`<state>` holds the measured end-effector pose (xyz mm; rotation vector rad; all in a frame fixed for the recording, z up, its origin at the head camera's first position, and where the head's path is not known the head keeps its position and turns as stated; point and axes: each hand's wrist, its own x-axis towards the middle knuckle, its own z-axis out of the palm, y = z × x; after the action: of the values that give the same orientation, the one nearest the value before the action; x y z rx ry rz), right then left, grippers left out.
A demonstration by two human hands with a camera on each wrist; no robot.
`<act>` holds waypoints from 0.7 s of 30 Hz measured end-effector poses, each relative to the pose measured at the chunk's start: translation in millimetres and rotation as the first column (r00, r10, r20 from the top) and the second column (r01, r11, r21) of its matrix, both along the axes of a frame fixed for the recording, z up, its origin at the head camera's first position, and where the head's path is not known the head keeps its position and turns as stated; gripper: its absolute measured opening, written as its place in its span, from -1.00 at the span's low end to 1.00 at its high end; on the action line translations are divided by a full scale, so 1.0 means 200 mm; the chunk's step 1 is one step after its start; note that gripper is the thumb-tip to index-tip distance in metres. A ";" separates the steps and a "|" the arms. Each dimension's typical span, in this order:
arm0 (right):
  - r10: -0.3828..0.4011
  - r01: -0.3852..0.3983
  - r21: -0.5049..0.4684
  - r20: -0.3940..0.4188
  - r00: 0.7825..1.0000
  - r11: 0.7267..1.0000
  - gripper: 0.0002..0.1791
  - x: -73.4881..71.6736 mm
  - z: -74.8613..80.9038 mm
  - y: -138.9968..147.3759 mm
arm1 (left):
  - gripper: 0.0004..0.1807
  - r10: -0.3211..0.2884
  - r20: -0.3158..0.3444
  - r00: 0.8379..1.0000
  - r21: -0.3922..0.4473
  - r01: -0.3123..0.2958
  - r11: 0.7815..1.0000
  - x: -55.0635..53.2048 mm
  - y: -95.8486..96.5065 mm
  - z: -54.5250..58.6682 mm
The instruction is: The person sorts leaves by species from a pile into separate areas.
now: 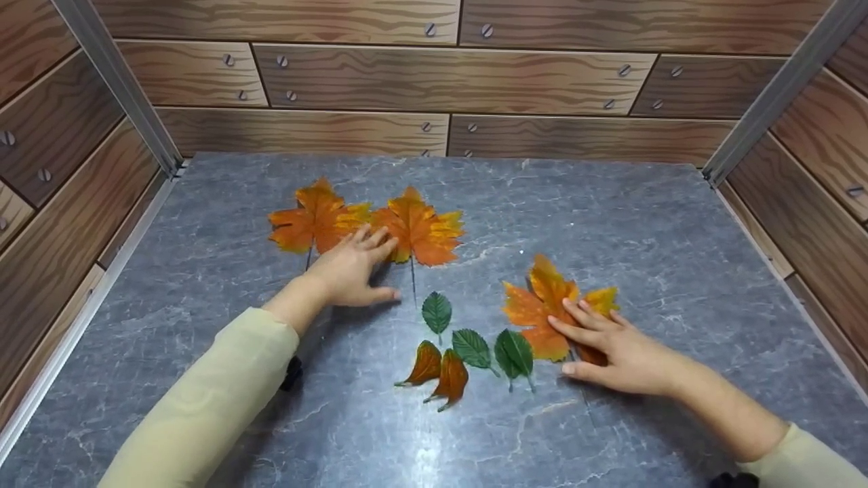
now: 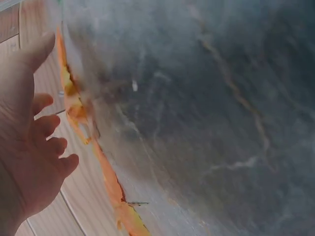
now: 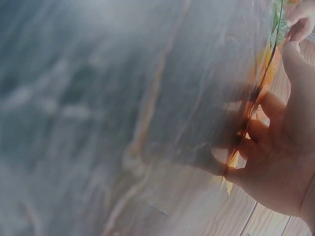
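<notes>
Two orange-yellow maple leaves lie side by side at the back left, a left one (image 1: 308, 220) and a right one (image 1: 424, 234). My left hand (image 1: 347, 268) hovers where they meet, fingers straight and nothing held; the left wrist view shows a gap between fingertips (image 2: 73, 164) and leaves. A third maple leaf (image 1: 536, 308) lies at right. My right hand (image 1: 627, 356) rests on it with spread fingers, hiding its lower right part. In the right wrist view the fingertips (image 3: 235, 174) touch this leaf.
Several green leaves (image 1: 437, 313) lie mid-table, two overlapping (image 1: 514, 352). Two curled brown-orange leaves (image 1: 453, 379) lie in front of them. The grey marbled table (image 1: 380, 440) is bounded by wood-patterned walls (image 1: 441, 78) and metal posts (image 1: 122, 88).
</notes>
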<state>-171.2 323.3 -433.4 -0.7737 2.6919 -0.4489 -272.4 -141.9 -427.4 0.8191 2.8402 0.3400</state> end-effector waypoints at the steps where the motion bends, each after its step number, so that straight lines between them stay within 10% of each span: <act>1: 0.002 -0.002 -0.004 -0.003 1.000 1.000 -0.14 0.00 0.00 0.00 | 0.13 -0.019 0.008 1.000 -0.023 0.019 1.000 0.00 0.00 0.00; 21: -0.005 0.005 0.001 0.003 1.000 1.000 -0.13 0.00 -0.01 0.00 | 0.24 0.016 0.227 0.974 -0.118 0.011 0.993 -0.04 0.02 -0.01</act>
<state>-171.2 323.7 -434.6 -0.7655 2.6920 -0.4499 -280.1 -138.1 -430.2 0.7040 2.6200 0.2451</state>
